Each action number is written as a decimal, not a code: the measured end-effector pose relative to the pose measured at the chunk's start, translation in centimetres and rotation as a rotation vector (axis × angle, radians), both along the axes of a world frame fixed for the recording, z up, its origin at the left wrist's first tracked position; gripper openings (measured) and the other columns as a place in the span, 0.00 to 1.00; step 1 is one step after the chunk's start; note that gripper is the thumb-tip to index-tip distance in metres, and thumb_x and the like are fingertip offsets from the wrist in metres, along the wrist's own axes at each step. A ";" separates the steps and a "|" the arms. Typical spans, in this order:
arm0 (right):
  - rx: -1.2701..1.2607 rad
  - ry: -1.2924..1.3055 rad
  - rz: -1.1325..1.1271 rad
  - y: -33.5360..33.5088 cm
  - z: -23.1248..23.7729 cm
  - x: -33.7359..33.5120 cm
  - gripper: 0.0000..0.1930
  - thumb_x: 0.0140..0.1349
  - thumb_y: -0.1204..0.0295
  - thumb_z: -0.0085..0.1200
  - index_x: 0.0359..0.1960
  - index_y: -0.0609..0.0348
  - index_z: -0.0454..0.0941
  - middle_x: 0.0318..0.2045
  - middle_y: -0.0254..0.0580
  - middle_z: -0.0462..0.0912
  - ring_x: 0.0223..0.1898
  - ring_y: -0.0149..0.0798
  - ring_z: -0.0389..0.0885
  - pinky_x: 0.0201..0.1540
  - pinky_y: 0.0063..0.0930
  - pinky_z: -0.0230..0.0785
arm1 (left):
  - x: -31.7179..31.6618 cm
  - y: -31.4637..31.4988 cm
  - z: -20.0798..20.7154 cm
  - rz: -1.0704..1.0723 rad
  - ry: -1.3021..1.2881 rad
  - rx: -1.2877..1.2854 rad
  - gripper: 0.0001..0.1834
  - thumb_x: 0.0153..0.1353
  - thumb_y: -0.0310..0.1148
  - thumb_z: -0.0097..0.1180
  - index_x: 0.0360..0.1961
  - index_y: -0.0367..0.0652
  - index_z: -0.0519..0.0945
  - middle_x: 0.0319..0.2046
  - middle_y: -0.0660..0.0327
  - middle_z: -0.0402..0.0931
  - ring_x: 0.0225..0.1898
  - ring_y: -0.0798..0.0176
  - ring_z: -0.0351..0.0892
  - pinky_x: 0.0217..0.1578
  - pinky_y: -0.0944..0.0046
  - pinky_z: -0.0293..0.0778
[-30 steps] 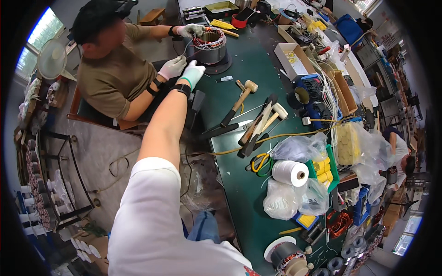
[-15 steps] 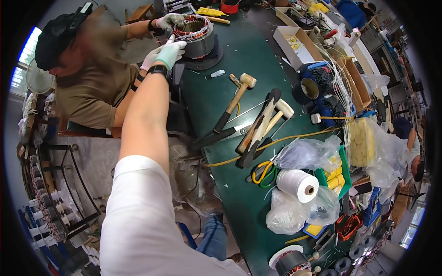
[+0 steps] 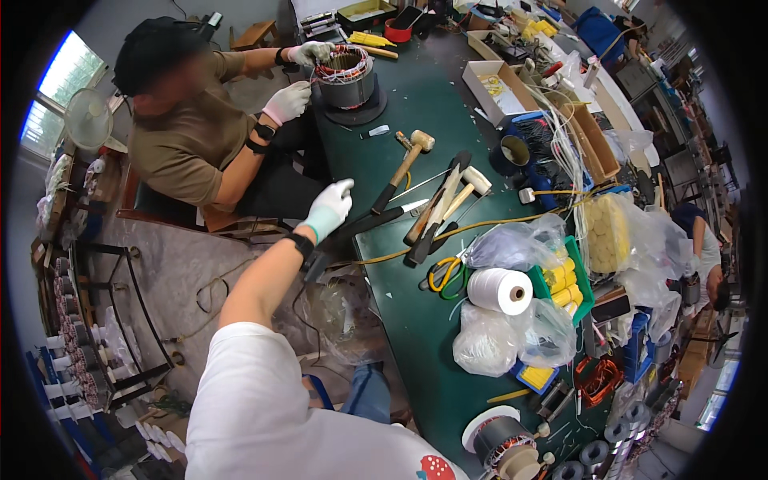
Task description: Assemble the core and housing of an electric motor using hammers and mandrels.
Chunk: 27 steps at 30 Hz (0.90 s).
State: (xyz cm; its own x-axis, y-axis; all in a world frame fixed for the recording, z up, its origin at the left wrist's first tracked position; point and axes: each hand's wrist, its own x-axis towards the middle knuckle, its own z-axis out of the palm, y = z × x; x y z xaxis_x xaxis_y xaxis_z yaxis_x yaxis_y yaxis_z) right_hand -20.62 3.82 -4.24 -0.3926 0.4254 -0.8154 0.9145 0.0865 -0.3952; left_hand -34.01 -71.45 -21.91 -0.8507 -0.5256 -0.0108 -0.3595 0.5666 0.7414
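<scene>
My left hand (image 3: 328, 210), in a white glove with a pale green cuff, is held over the table's left edge, left of the hammers. Its index finger points out and the other fingers look partly bent; nothing shows in it. My right hand is out of view. Beyond it, a co-worker sits at a grey motor stator (image 3: 346, 84) with red and white windings, standing on a dark round base (image 3: 360, 112). One gloved hand (image 3: 312, 54) of the co-worker touches the windings; the other gloved hand (image 3: 286, 102) is beside the stator's left side, near a thin lead.
Nearest my hand on the green table (image 3: 400, 320) lie a wooden-handled mallet (image 3: 412, 164), a white-headed mallet (image 3: 477, 181) and scissors (image 3: 444, 276). A white thread spool (image 3: 498, 290), plastic bags (image 3: 485, 344) and a green bin (image 3: 586, 296) stand right. Another stator (image 3: 500, 444) sits at the near edge.
My left hand has drawn back from the stator toward me, down to the table's left edge. The co-worker's lower hand now shows apart from it. My view has shifted slightly.
</scene>
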 end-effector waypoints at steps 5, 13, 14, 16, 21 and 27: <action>-0.036 0.058 0.057 2.8 0.0 2.5 0.28 0.65 0.64 0.62 0.66 0.55 0.70 0.29 0.42 0.78 0.26 0.36 0.77 0.30 0.32 0.74 | 8.9 8.3 4.1 -0.022 -0.231 0.197 0.23 0.67 0.30 0.52 0.62 0.38 0.77 0.49 0.49 0.83 0.43 0.53 0.83 0.45 0.56 0.78; -0.121 0.162 0.144 10.2 -1.3 9.0 0.27 0.65 0.64 0.62 0.65 0.56 0.71 0.29 0.42 0.78 0.26 0.37 0.77 0.29 0.33 0.74 | 24.9 23.0 5.4 -0.128 -0.277 0.114 0.21 0.69 0.33 0.51 0.62 0.44 0.80 0.45 0.48 0.85 0.38 0.54 0.86 0.42 0.56 0.80; -0.134 0.176 0.163 11.4 -1.5 10.1 0.27 0.65 0.64 0.62 0.64 0.57 0.72 0.29 0.43 0.78 0.26 0.37 0.78 0.29 0.33 0.74 | 27.5 24.9 4.9 -0.160 -0.307 0.094 0.21 0.69 0.34 0.50 0.60 0.43 0.80 0.50 0.46 0.84 0.47 0.47 0.84 0.50 0.52 0.78; -0.155 0.200 0.192 14.2 -2.0 12.0 0.27 0.65 0.63 0.62 0.64 0.57 0.72 0.29 0.43 0.78 0.26 0.37 0.78 0.29 0.33 0.74 | 31.9 29.3 4.5 -0.206 -0.398 0.062 0.21 0.68 0.35 0.49 0.58 0.43 0.82 0.53 0.44 0.82 0.56 0.40 0.81 0.58 0.49 0.76; -0.159 0.214 0.211 20.3 -4.1 16.6 0.27 0.64 0.63 0.62 0.63 0.58 0.73 0.28 0.43 0.78 0.25 0.38 0.78 0.29 0.34 0.74 | 39.2 38.8 6.1 -0.554 -0.795 -0.032 0.23 0.66 0.37 0.47 0.60 0.52 0.82 0.55 0.49 0.83 0.57 0.44 0.81 0.60 0.49 0.74; -0.098 0.182 0.297 26.4 -8.0 21.3 0.27 0.64 0.63 0.62 0.62 0.59 0.73 0.28 0.44 0.78 0.25 0.38 0.78 0.29 0.34 0.74 | 42.9 42.9 7.5 -0.536 -0.790 -0.038 0.24 0.69 0.39 0.47 0.64 0.54 0.80 0.56 0.50 0.83 0.58 0.44 0.81 0.61 0.49 0.73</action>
